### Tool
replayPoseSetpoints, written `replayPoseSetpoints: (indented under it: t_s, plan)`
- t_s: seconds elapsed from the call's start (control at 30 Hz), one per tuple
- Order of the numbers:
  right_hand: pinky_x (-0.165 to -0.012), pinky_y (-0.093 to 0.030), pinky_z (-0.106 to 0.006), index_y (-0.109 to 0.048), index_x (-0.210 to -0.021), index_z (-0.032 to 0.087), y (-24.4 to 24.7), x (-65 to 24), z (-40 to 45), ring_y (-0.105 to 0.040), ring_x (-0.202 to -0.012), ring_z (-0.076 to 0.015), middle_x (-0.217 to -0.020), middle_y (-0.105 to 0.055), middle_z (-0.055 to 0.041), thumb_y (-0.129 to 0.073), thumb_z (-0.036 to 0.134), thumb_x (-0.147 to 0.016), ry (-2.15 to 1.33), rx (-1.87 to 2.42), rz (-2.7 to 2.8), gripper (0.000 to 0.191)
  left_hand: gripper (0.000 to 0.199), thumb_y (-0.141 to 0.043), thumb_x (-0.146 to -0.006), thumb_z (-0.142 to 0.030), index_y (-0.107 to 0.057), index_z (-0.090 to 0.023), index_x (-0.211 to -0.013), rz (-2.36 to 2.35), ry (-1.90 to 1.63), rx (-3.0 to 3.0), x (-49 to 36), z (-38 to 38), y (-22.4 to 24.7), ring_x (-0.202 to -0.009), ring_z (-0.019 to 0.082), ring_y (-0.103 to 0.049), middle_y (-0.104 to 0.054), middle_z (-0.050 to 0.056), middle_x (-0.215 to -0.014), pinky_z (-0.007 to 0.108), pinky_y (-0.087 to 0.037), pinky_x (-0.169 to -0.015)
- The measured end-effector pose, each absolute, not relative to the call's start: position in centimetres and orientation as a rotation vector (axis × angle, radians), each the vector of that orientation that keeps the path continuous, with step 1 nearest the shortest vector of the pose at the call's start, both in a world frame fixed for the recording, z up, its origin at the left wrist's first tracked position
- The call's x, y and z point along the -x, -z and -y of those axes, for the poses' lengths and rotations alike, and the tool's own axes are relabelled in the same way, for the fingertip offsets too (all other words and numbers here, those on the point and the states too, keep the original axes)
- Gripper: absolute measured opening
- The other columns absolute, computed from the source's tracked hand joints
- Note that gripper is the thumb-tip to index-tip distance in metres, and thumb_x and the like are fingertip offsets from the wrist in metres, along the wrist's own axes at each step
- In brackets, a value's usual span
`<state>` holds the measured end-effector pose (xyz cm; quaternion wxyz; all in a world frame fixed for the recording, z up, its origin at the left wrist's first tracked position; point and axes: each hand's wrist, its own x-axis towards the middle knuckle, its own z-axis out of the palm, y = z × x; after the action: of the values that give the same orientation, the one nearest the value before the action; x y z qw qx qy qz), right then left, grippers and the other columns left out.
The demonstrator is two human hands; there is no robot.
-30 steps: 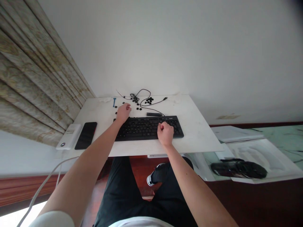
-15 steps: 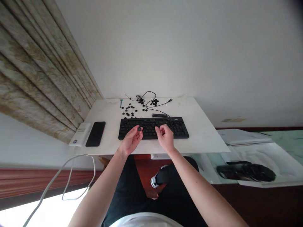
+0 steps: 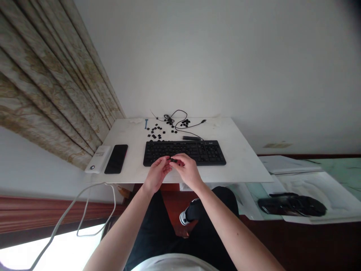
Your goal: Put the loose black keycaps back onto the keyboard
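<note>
My left hand (image 3: 157, 173) and my right hand (image 3: 187, 169) meet over the front edge of a black keyboard (image 3: 211, 152). Between their fingertips is a small black keycap (image 3: 173, 160), pinched by both hands. Behind the keyboard, several loose black keycaps (image 3: 153, 136) lie scattered on the white table (image 3: 237, 171). A long black bar-shaped key (image 3: 191, 138) rests just behind the keyboard's middle. The keyboard's black cable (image 3: 180, 110) loops among the keycaps.
A blue tool (image 3: 146, 124) lies at the back left. On the left are a black phone (image 3: 116, 159) and a white box (image 3: 98, 160). A white cable (image 3: 63, 218) hangs off the table's left side. A shiny black object (image 3: 293, 205) sits at the right, lower down.
My right hand has moved left to my left hand, and its fingers now touch the keycap. My left hand has dropped slightly. The view has shifted a little.
</note>
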<state>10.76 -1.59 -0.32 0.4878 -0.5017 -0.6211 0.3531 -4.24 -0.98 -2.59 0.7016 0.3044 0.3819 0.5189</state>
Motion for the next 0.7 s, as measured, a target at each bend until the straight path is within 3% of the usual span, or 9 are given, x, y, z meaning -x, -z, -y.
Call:
replayPoseSetpoints:
  t_s: [0.13,0.23,0.37,0.57,0.7]
  plan:
    - [-0.065,-0.052,-0.032,-0.071,-0.085,0.016,1.0,-11.4,1.2,-0.064,-0.069,-0.0171,-0.078,-0.071,-0.0056,-0.081,0.040,-0.068,-1.206,1.235,1.063,0.031,0.037,-0.056,-0.092,-0.051,-0.068,-0.017,-0.099,-1.277,-1.281,-1.219,6.6,-0.6,3.4,-0.074,0.015,-0.063,-0.069,0.006,-0.086,0.028,-0.049,-0.066]
    - [-0.065,-0.053,-0.032,-0.072,-0.086,0.015,1.4,-12.4,0.6,-0.062,-0.063,-0.0147,-0.069,-0.068,-0.0022,-0.086,0.038,-0.060,-1.369,1.191,0.911,0.037,0.031,-0.049,-0.097,-0.043,-0.068,-0.018,-0.096,-1.509,-1.236,-1.851,8.7,-1.9,3.9,-0.089,0.022,-0.064,-0.070,0.009,-0.092,0.037,-0.050,-0.083]
    - [-0.070,-0.056,-0.028,-0.074,-0.091,0.017,1.5,-13.7,-0.9,-0.064,-0.066,-0.0120,-0.073,-0.069,-0.0014,-0.087,0.030,-0.062,-1.566,1.123,0.769,0.035,0.030,-0.048,-0.098,-0.038,-0.068,-0.017,-0.108,-1.537,-1.020,-2.475,9.7,-2.4,4.9,-0.111,0.028,-0.061,-0.068,0.013,-0.113,0.047,-0.043,-0.100]
    - [-0.067,-0.058,-0.025,-0.074,-0.093,0.017,0.3,-13.3,-5.7,-0.064,-0.064,-0.0100,-0.075,-0.069,-0.0016,-0.081,0.018,-0.071,-1.558,1.184,0.845,0.024,0.041,-0.050,-0.096,-0.043,-0.062,-0.016,-0.126,-1.458,-0.852,-2.744,8.4,-2.8,5.9,-0.126,0.029,-0.054,-0.061,0.014,-0.134,0.049,-0.036,-0.111]
    - [-0.059,-0.057,-0.024,-0.072,-0.081,0.013,0.2,-11.8,-9.3,-0.062,-0.056,-0.0108,-0.065,-0.069,-0.0028,-0.082,0.011,-0.068,-1.491,1.395,1.127,0.016,0.045,-0.049,-0.096,-0.044,-0.061,-0.015,-0.128,-1.523,-0.861,-2.712,8.0,-3.5,6.0,-0.129,0.030,-0.052,-0.059,0.015,-0.136,0.051,-0.034,-0.114]
